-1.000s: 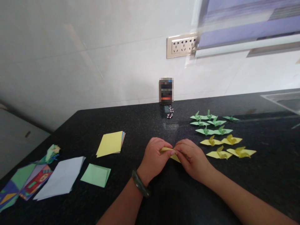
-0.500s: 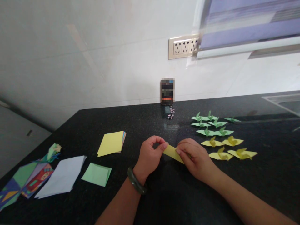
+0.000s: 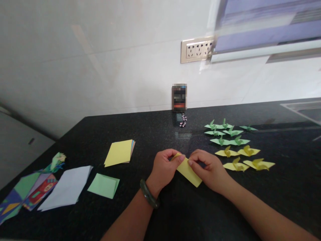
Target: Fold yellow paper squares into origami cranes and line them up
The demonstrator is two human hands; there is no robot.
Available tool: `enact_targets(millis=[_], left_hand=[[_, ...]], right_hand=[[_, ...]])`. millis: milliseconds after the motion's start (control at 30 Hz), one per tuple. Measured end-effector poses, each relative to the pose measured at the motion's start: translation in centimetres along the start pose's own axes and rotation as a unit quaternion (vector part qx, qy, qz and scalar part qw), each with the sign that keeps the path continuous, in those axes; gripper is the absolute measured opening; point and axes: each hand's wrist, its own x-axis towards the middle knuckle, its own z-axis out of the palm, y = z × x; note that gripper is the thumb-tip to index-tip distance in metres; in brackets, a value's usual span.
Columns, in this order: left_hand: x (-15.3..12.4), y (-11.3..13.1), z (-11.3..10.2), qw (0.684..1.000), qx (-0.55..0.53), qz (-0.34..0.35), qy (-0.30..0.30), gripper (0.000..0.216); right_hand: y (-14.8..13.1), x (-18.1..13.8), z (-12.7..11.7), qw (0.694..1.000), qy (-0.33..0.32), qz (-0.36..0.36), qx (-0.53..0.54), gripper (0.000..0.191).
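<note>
A strip of folded yellow paper (image 3: pixel 189 172) slants between my hands above the black counter. My left hand (image 3: pixel 165 167), with a dark green bangle (image 3: pixel 149 194) at the wrist, pinches its upper left end between thumb and fingers. On its upper right edge, my right hand (image 3: pixel 208 170) grips the paper with thumb and fingertips. To the right lie folded yellow paper cranes (image 3: pixel 235 164), and behind them several green paper cranes (image 3: pixel 233 132).
Left of my hands lie a stack of yellow paper (image 3: pixel 119 152), green folded paper (image 3: pixel 104 185), white sheets (image 3: pixel 67 189) and a colourful printed piece (image 3: pixel 30 190). A blurred-out phone-like object (image 3: pixel 179 97) with a beaded strap leans on the wall. A sink edge (image 3: pixel 301 110) shows far right.
The yellow paper has tilted so that more of its broad face shows, its lower end nearer me. My left hand has moved slightly right, closer to my right hand.
</note>
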Motion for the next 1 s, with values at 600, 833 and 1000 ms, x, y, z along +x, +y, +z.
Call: enact_targets(millis=[600, 833, 1000], left_hand=[[0.5, 0.0, -0.8, 0.995, -0.07, -0.062, 0.032, 0.026], [0.6, -0.2, -0.3, 0.993, -0.093, -0.048, 0.059, 0.023], [1.1, -0.6, -0.5, 0.966, -0.194, -0.016, 0.17, 0.031]], right_hand=[[0.6, 0.5, -0.9, 0.99, 0.008, 0.127, 0.052, 0.02], [0.2, 0.0, 0.5, 0.984, -0.06, 0.147, 0.076, 0.03], [0.4, 0.0, 0.3, 0.962, -0.037, 0.215, 0.162, 0.028]])
